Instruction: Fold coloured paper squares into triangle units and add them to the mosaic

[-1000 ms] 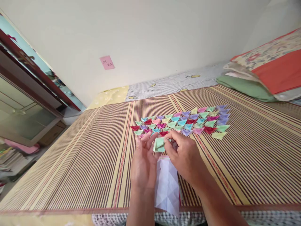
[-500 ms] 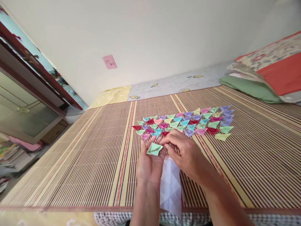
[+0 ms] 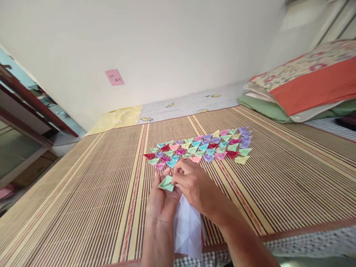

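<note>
One hand (image 3: pixel 162 204) (left) held palm-up.

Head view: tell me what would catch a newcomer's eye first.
Rows of colourful folded papers stand out first, spread across the striped mat. Next comes the pale green paper, on the left hand with the right hand at its edge. A red-and-floral cloth pile lies far right.

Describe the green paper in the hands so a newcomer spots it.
On the striped mat lie rows of small folded papers. On their near side, the palm-up left hand cradles a pale green folded paper, the right hand at its edge. Other green papers lie in the rows; only this one is in the hands.
</note>
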`<state>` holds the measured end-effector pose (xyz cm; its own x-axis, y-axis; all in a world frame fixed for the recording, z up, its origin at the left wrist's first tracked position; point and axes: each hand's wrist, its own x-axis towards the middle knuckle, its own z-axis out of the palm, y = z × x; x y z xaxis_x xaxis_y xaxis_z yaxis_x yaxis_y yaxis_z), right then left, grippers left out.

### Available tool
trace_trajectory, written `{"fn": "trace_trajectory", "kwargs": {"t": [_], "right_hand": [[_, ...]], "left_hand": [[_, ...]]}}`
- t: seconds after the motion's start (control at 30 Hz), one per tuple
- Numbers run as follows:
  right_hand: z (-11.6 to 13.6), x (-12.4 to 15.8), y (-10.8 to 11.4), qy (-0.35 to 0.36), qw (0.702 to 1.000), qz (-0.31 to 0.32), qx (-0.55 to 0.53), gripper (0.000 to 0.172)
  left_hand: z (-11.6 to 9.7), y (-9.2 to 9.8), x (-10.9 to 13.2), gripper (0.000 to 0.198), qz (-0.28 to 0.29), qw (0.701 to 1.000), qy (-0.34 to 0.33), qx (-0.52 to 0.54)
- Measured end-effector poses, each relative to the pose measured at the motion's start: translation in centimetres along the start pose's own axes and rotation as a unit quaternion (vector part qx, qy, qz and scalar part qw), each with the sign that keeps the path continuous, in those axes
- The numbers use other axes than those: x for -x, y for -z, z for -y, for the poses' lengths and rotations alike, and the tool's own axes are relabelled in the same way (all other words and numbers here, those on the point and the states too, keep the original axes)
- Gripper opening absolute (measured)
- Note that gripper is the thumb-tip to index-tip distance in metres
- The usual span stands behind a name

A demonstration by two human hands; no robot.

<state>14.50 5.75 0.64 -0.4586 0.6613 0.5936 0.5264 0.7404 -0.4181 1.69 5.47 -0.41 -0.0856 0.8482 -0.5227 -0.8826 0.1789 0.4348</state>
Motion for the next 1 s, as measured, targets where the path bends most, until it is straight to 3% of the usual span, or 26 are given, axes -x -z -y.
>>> {"fn": "trace_trajectory", "kwargs": {"t": [0.53, 0.63, 0.77, 0.87, 1.0], "right_hand": [[-0.1, 0.0, 1.0, -0.013, 0.999, 0.023, -0.018, 0.02], [-0.6, 0.3, 2.1, -0.022, 0.997, -0.019, -0.065, 0.02], [-1.8, 0.8, 3.7, -0.051, 0.987, -0.12, -0.095, 0.02], [-2.3, 1.0, 4.1, -0.056, 0.982, -0.16, -0.085, 0.022], [-2.4, 1.1, 3.5, -0.057, 0.983, -0.159, -0.076, 0.021]], "left_hand": [[-0.6, -0.1, 0.4, 0.041, 0.025, 0.999, -0.001, -0.039], [-2.7, 0.6, 0.5, 0.042, 0.009, 0.996, -0.075, -0.045], [-6.2, 2.3, 0.9, 0.036, -0.063, 0.961, -0.269, -0.007], [-7.3, 3.3, 1.0, 0.032, -0.064, 0.951, -0.302, 0.005], [-7.6, 4.0, 0.9, 0.027, -0.035, 0.945, -0.327, -0.001]]}}
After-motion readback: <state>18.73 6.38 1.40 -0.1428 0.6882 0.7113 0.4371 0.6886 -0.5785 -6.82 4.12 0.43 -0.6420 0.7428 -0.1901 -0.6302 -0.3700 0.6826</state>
